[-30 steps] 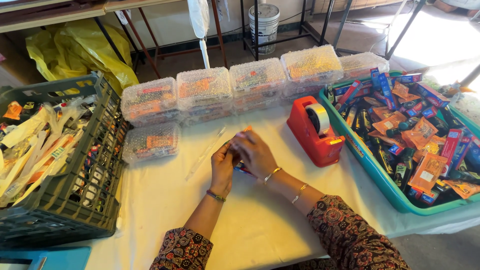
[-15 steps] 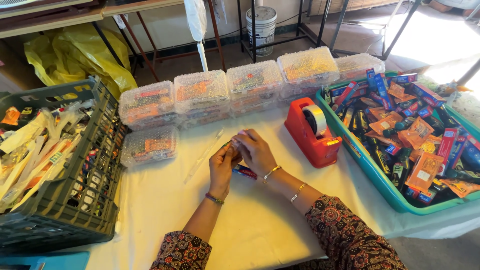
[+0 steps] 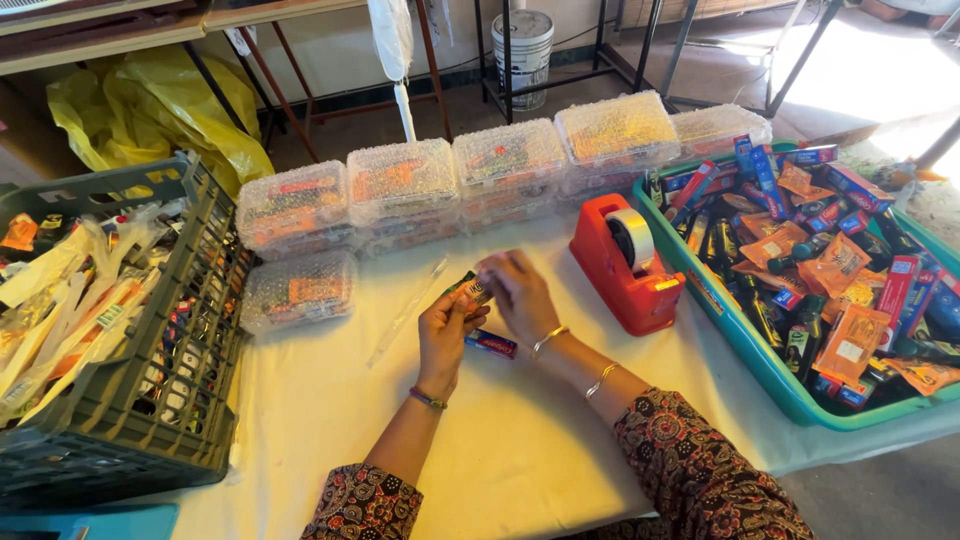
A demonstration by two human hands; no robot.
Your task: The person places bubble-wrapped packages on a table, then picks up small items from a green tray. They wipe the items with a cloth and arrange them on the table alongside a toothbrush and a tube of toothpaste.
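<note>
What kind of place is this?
Probably a small packing workroom: a teal tub of assorted small packets, a row of bubble-wrapped boxes, and a red tape dispenser on a cloth-covered table.

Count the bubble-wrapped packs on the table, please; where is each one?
6 visible: five in a back row, one in front at the left. The row looks stacked, so more may be hidden.

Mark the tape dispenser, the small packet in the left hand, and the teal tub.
tape dispenser (image 3: 622,272): head view, on its red body.
small packet (image 3: 470,291): head view, on the end above the fingers.
teal tub (image 3: 742,336): head view, on its near left wall.
</note>
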